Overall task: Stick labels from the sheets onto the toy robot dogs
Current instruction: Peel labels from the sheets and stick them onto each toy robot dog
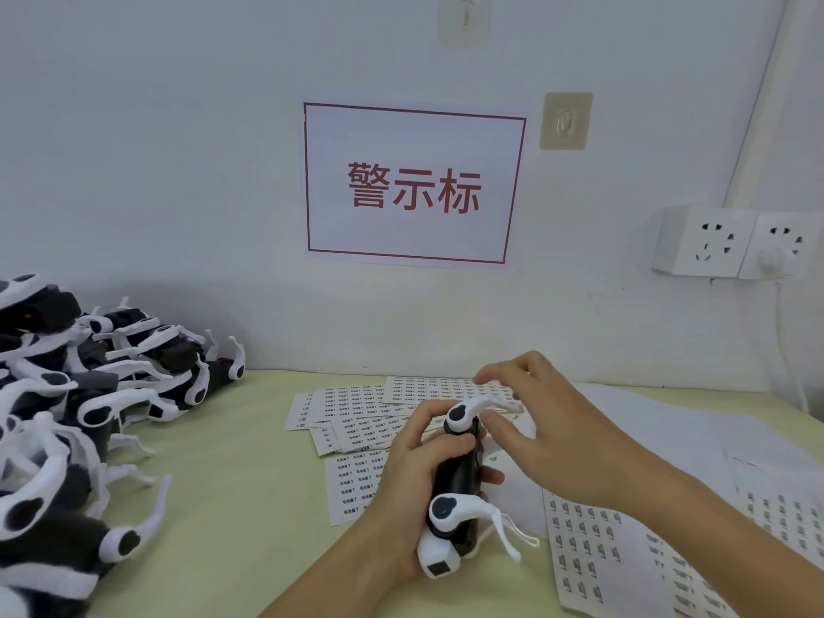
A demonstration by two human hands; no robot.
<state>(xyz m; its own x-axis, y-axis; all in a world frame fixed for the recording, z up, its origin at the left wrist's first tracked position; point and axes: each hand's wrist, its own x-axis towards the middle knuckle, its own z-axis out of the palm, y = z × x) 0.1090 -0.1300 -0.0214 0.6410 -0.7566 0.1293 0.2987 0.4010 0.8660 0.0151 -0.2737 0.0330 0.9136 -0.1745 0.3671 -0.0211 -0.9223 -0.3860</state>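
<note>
Left hand (412, 479) grips our toy dog (459, 483); right hand (548, 425) hovers loose-fingered above it. Label sheets (356, 421) cover our pale green table (232, 483) below a white wall (178, 149).

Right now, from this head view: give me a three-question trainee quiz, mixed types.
1. True or false: the left hand grips the black-and-white plastic toy robot dog.
2. The pile of unlabelled toy dogs lies: A) left B) right C) behind the wall socket.
3. Fill in: the right hand hovers over the white printed label ____.

Key: 1 true; 2 A; 3 sheets.
</note>
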